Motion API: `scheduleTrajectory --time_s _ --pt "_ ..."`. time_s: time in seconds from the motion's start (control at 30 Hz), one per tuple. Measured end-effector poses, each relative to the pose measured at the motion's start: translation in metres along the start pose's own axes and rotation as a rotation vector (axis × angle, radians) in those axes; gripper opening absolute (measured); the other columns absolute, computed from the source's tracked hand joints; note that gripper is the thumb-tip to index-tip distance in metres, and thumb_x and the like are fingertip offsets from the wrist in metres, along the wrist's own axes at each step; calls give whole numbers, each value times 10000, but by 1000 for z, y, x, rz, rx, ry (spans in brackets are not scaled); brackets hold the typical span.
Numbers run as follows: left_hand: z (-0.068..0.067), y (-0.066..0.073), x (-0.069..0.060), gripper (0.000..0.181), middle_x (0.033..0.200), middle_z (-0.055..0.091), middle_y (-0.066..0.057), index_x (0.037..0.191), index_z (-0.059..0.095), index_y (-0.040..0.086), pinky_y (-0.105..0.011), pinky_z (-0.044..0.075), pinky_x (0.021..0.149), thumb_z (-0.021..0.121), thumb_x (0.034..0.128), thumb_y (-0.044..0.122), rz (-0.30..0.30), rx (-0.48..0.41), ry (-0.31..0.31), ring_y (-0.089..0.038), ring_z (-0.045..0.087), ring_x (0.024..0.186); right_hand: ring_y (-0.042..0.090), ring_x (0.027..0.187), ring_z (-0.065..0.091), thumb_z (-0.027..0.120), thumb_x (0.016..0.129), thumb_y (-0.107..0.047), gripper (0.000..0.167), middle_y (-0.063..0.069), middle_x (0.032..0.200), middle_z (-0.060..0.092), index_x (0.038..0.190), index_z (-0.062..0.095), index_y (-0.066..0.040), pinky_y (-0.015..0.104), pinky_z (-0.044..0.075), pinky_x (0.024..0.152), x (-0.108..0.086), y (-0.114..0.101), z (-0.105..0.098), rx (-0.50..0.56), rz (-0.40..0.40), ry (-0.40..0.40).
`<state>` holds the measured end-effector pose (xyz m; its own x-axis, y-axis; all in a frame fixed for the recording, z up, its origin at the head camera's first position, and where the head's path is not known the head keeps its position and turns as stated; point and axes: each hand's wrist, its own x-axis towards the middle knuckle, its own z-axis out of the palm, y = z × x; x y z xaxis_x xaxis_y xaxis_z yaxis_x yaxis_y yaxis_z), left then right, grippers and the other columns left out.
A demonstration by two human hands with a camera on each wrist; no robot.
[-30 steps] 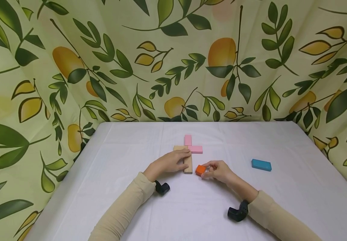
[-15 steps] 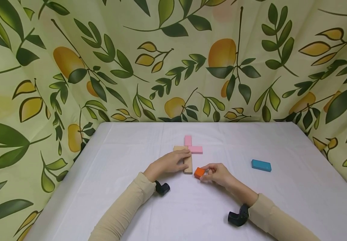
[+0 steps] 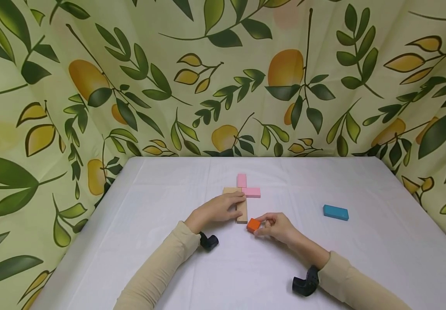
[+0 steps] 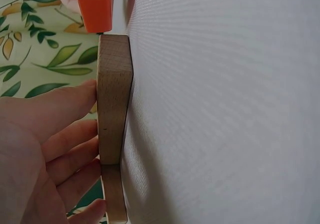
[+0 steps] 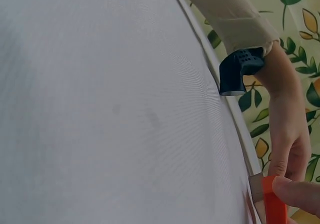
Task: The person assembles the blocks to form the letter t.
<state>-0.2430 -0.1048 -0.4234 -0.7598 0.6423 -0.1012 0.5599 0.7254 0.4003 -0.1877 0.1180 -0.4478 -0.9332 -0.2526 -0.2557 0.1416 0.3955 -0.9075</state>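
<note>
My left hand [image 3: 216, 208] lies over two plain wooden blocks, its fingers touching their tops. One wooden block [image 3: 242, 216] points towards me; the other wooden block [image 3: 228, 190] lies crosswise behind it, partly covered. Between thumb and fingers my right hand [image 3: 280, 226] pinches an orange block [image 3: 253, 225], just right of the near end of the first wooden block. In the left wrist view the orange block [image 4: 96, 8] appears slightly above the tabletop. Two pink blocks, one pointing away [image 3: 241, 180] and one crosswise [image 3: 252, 193], adjoin the wooden ones.
A blue block [image 3: 336, 212] lies apart on the right of the white-covered table [image 3: 161, 181]. Behind the table hangs a leaf-and-fruit patterned curtain [image 3: 149, 116]. Each wrist carries a black camera mount, the right one [image 3: 306, 282] reaching low over the cloth.
My right hand has moved the orange block left and a little towards me, to the near end of the wooden block. The left hand and the other blocks stay put.
</note>
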Motion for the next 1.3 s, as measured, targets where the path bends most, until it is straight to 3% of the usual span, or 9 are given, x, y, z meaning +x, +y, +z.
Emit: scheduleTrajectory --time_s 0.63,0.8,1.3 --pt "0 1 0 522 1556 396 -27 1436 466 119 -399 298 1216 589 954 278 5 -14 1 -201 324 1481 59 515 331 793 759 -95 430 -69 564 366 1130 656 74 153 262 457 -6 -2 7 14 -28 -41" --pt "0 1 0 526 1558 393 -25 1439 462 122 -396 297 1217 589 955 280 3 -14 0 -198 320 1483 60 520 332 798 755 -94 419 -64 565 368 1113 664 79 163 261 460 -6 -3 10 -11 -59 -34" --pt "1 -1 0 524 1554 399 -29 1436 467 117 -395 298 1216 597 952 271 11 -17 10 -200 324 1481 80 533 333 820 727 -89 402 -51 563 365 1075 686 62 167 252 463 -5 -4 16 -35 -45 4"
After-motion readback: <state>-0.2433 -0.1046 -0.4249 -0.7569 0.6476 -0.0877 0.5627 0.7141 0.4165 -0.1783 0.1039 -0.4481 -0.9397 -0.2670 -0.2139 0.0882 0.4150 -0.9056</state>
